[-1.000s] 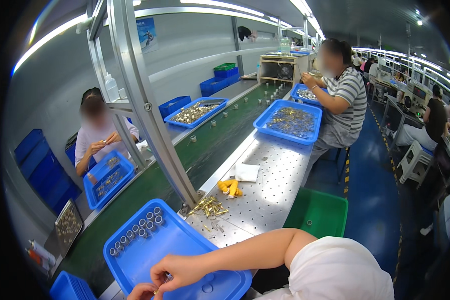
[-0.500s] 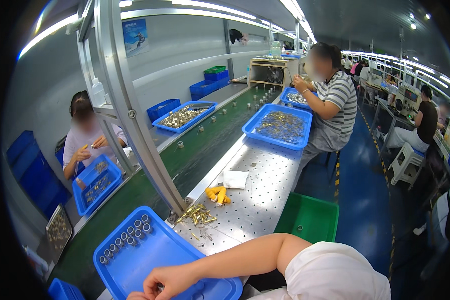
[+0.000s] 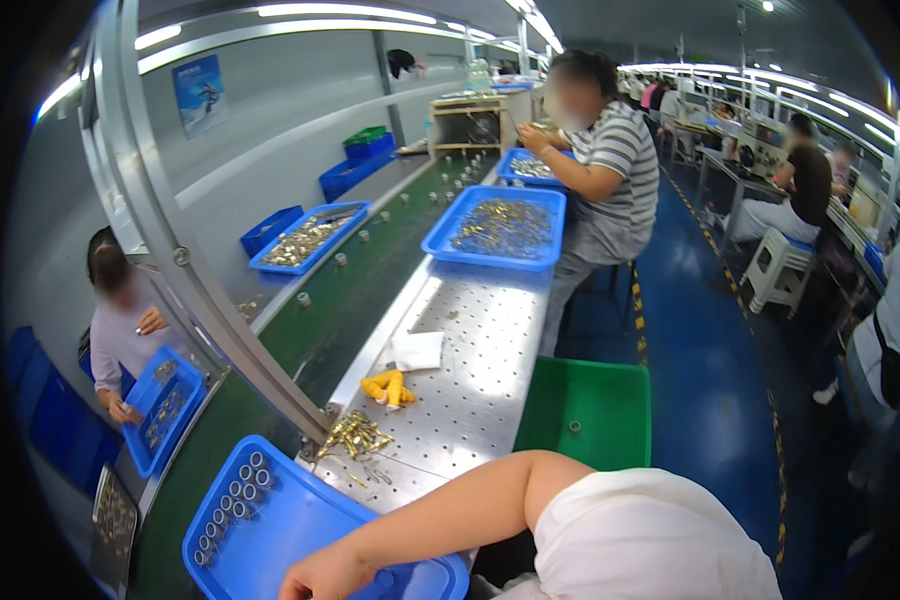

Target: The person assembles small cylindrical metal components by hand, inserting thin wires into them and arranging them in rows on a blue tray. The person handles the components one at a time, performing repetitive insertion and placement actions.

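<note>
My right hand (image 3: 322, 577) lies at the lower edge of the picture, over a blue plastic tray (image 3: 270, 520). Its fingers are cut off by the frame, so what they hold stays hidden. My bare forearm reaches to it from a white sleeve at the lower right. Rows of small round metal rings (image 3: 226, 508) stand in the tray's left part. Just beyond the tray, a pile of small brass parts (image 3: 355, 435) lies on the perforated steel table (image 3: 480, 340). My left hand is out of the picture.
A yellow item (image 3: 390, 388) and a white cloth (image 3: 417, 350) lie on the table, with a green bin (image 3: 590, 410) to its right. A green conveyor (image 3: 350, 300) and a slanted metal post (image 3: 190, 270) stand left. Seated co-workers handle blue trays of brass parts (image 3: 500, 228).
The view has tilted up, so both my hands have slid toward the lower edge. The left hand has dropped out of sight and only part of the right one remains.
</note>
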A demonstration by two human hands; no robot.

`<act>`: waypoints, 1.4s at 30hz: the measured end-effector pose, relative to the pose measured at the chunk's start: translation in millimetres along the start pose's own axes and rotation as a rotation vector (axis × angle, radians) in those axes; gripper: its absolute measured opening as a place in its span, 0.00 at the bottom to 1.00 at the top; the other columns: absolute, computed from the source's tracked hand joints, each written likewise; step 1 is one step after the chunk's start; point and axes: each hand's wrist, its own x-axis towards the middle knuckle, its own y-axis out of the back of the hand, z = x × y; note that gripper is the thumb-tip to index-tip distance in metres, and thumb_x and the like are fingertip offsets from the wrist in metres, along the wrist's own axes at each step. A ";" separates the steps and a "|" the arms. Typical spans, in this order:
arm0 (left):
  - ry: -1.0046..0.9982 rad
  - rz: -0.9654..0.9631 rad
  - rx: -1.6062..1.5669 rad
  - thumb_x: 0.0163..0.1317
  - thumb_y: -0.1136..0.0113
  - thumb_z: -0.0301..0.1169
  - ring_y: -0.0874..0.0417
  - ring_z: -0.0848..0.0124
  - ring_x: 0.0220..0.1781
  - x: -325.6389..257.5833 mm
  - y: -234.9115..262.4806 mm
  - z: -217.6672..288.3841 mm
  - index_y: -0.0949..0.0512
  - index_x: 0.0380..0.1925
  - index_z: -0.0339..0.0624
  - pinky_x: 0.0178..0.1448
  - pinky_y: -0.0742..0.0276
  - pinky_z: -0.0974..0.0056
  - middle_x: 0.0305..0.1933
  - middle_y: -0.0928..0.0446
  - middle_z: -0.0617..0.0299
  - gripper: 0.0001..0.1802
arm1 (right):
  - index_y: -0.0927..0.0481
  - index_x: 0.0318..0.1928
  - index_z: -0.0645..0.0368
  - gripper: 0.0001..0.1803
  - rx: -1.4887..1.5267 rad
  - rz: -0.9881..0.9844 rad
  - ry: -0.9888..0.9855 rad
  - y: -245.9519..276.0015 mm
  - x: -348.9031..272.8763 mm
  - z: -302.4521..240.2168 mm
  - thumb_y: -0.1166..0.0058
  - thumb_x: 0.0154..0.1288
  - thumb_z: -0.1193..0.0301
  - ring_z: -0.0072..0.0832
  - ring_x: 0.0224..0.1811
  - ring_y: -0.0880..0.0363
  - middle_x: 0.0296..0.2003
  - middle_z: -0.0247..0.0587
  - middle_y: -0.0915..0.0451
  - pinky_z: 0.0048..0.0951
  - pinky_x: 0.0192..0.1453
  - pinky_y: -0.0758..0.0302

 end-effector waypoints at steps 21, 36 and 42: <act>-0.099 0.007 0.038 0.56 0.45 0.15 0.26 0.69 0.38 -1.1 -10.6 11.5 0.25 0.34 0.32 0.42 0.28 0.68 0.38 0.28 0.55 0.06 | 0.18 0.33 0.56 0.09 -0.388 0.027 0.103 -8.5 -11.0 -25.0 0.40 0.60 0.64 0.16 0.25 0.26 0.26 0.29 0.20 0.18 0.25 0.31; -0.022 -0.046 -0.008 0.55 0.44 0.14 0.25 0.69 0.38 4.1 -5.8 9.2 0.24 0.31 0.32 0.43 0.28 0.68 0.38 0.28 0.56 0.05 | 0.20 0.29 0.65 0.07 -0.252 -0.028 0.126 -5.7 -16.3 -27.3 0.40 0.52 0.73 0.19 0.20 0.27 0.23 0.36 0.22 0.21 0.22 0.31; -0.103 0.031 0.064 0.47 0.40 0.15 0.21 0.71 0.33 4.1 0.5 -0.6 0.25 0.27 0.33 0.36 0.24 0.70 0.32 0.25 0.56 0.06 | 0.21 0.35 0.60 0.07 -0.317 -0.113 0.001 -8.5 -23.6 -46.9 0.40 0.58 0.71 0.16 0.28 0.28 0.26 0.29 0.24 0.21 0.33 0.30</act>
